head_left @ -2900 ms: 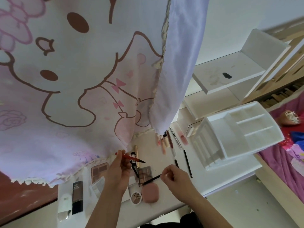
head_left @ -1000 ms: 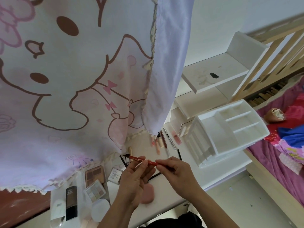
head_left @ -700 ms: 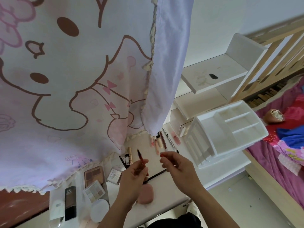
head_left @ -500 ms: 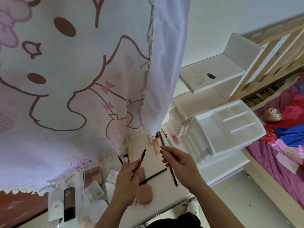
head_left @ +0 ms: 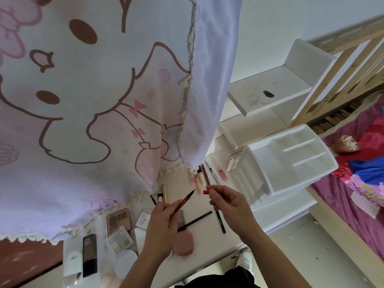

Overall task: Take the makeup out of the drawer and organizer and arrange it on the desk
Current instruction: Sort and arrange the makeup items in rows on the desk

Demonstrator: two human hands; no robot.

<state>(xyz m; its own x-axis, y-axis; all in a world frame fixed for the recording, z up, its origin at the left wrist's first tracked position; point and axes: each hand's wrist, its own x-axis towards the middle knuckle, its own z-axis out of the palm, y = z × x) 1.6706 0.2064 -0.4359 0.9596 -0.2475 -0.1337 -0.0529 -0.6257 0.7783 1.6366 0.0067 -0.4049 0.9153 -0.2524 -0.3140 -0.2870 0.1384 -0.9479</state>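
While both hands hover above the white desk (head_left: 209, 246), the left hand (head_left: 164, 223) grips a red liner pen (head_left: 182, 202) between the thumb and curled fingers, and its dark tip points up and to the right. The right hand (head_left: 228, 202) pinches the small red cap (head_left: 205, 191) between thumb and forefinger. The cap is just beside the tip but apart from it, so the pen is uncovered.

Under the hands lie two black pencils (head_left: 195, 220) and a pink thing (head_left: 184, 243) – a puff or perhaps a small case, I cannot tell. To the left are two shadow palettes (head_left: 119, 219), a black tube (head_left: 89, 253) and a white tube (head_left: 71, 265). A row of lip sticks (head_left: 199, 177) lies near the curtain (head_left: 83, 100), and the white organizer (head_left: 291, 163) stands at the right end of the desk.
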